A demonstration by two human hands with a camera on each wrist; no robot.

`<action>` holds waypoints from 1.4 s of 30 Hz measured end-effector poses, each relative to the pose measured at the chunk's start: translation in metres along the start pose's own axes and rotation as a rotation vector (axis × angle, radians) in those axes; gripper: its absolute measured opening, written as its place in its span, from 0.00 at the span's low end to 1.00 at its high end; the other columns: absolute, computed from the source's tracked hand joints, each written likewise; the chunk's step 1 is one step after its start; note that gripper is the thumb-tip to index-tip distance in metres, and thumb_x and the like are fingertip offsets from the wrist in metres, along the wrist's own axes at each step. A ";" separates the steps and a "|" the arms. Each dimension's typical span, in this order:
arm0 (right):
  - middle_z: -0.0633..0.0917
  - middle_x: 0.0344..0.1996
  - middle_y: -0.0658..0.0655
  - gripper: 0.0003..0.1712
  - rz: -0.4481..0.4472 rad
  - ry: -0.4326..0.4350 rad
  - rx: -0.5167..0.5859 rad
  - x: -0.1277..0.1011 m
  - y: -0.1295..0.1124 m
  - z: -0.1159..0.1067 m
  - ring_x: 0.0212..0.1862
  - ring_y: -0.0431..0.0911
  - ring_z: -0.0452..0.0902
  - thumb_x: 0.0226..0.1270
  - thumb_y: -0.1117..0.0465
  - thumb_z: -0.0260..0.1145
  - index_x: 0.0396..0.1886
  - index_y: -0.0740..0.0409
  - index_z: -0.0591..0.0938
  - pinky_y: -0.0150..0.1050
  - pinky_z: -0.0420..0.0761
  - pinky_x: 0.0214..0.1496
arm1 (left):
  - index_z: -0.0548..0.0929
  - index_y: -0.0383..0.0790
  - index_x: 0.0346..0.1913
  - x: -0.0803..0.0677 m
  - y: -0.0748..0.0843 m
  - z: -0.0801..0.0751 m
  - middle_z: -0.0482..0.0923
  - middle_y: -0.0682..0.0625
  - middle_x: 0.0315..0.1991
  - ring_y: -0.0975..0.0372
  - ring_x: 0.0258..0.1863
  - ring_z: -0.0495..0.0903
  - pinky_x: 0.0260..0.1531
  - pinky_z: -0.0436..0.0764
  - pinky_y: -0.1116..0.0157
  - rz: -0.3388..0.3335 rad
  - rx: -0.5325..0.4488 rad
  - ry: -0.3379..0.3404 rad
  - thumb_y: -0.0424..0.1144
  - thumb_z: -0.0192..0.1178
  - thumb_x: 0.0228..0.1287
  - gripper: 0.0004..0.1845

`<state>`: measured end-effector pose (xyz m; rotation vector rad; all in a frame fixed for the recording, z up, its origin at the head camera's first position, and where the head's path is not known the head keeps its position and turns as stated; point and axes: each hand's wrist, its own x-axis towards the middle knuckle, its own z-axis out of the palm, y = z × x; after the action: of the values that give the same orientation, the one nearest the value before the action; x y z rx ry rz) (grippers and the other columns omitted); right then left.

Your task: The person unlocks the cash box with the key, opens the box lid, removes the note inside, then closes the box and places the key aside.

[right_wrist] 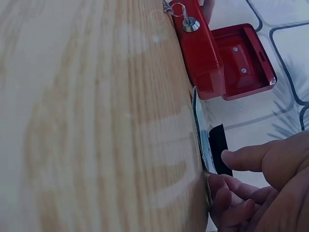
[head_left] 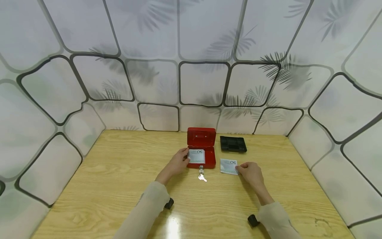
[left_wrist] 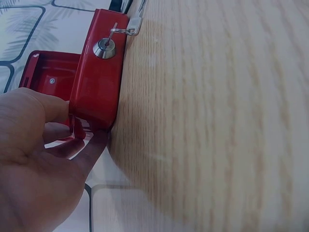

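Note:
A red cash box point(head_left: 209, 159) stands open near the table's far middle, its lid point(head_left: 201, 136) upright. A 50 banknote point(head_left: 196, 156) lies in its left half. My left hand point(head_left: 178, 162) grips the box's left end point(left_wrist: 99, 82), thumb over the rim beside the note and fingers point(left_wrist: 89, 145) against the outer wall. A key sits in the front lock point(left_wrist: 104, 48) with a second key point(head_left: 202, 178) hanging on the table. My right hand point(head_left: 250, 171) pinches the near right edge of another banknote point(head_left: 228, 166) lying right of the box, seen edge-on point(right_wrist: 200, 125) in the right wrist view.
A black plastic tray insert point(head_left: 233, 144) lies behind the loose banknote, right of the box lid. The wooden table point(head_left: 119, 186) is walled on three sides by patterned white panels point(head_left: 203, 83). Bare wood stretches to the left and toward me.

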<state>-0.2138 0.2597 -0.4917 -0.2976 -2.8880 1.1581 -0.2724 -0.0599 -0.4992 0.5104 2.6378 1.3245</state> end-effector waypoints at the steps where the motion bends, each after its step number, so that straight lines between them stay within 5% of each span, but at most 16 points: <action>1: 0.88 0.33 0.61 0.17 -0.007 -0.001 0.004 -0.001 0.000 0.000 0.36 0.52 0.80 0.71 0.56 0.69 0.38 0.69 0.88 0.42 0.79 0.35 | 0.60 0.23 0.77 0.000 0.000 0.000 0.59 0.31 0.76 0.43 0.71 0.68 0.69 0.71 0.49 -0.001 -0.001 0.001 0.29 0.54 0.77 0.30; 16: 0.89 0.39 0.63 0.16 -0.194 0.012 0.156 0.010 -0.036 0.005 0.38 0.49 0.82 0.72 0.61 0.69 0.50 0.71 0.87 0.35 0.79 0.34 | 0.60 0.24 0.77 -0.003 0.002 -0.002 0.59 0.32 0.77 0.43 0.72 0.67 0.70 0.69 0.48 -0.003 -0.011 0.000 0.29 0.53 0.78 0.30; 24: 0.89 0.44 0.67 0.17 -0.263 -0.039 0.207 0.014 -0.064 0.023 0.46 0.59 0.85 0.72 0.64 0.68 0.52 0.74 0.86 0.47 0.86 0.46 | 0.61 0.24 0.77 -0.001 -0.001 -0.001 0.59 0.31 0.77 0.43 0.73 0.66 0.71 0.69 0.48 0.005 -0.007 -0.001 0.29 0.53 0.78 0.30; 31: 0.89 0.46 0.66 0.16 -0.265 -0.095 0.186 0.021 -0.081 0.041 0.48 0.57 0.84 0.71 0.64 0.68 0.51 0.72 0.86 0.50 0.85 0.49 | 0.60 0.24 0.77 0.000 -0.002 -0.001 0.58 0.32 0.77 0.43 0.73 0.65 0.71 0.68 0.48 0.004 -0.006 0.003 0.30 0.54 0.78 0.30; 39: 0.88 0.39 0.63 0.17 -0.163 -0.166 0.211 0.026 -0.091 0.061 0.27 0.49 0.82 0.71 0.65 0.68 0.52 0.74 0.85 0.34 0.82 0.29 | 0.60 0.25 0.77 -0.001 -0.002 0.000 0.58 0.32 0.77 0.43 0.73 0.65 0.71 0.68 0.48 0.002 -0.004 0.001 0.30 0.53 0.78 0.30; 42: 0.88 0.43 0.64 0.16 -0.157 -0.168 0.168 0.027 -0.094 0.065 0.29 0.49 0.82 0.70 0.64 0.69 0.51 0.73 0.86 0.36 0.82 0.31 | 0.59 0.25 0.78 0.000 -0.003 0.000 0.58 0.32 0.77 0.44 0.74 0.65 0.72 0.68 0.49 0.001 -0.004 -0.001 0.30 0.53 0.78 0.30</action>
<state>-0.2614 0.1535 -0.4760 0.0314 -2.8609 1.4487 -0.2729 -0.0612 -0.5013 0.5112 2.6340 1.3290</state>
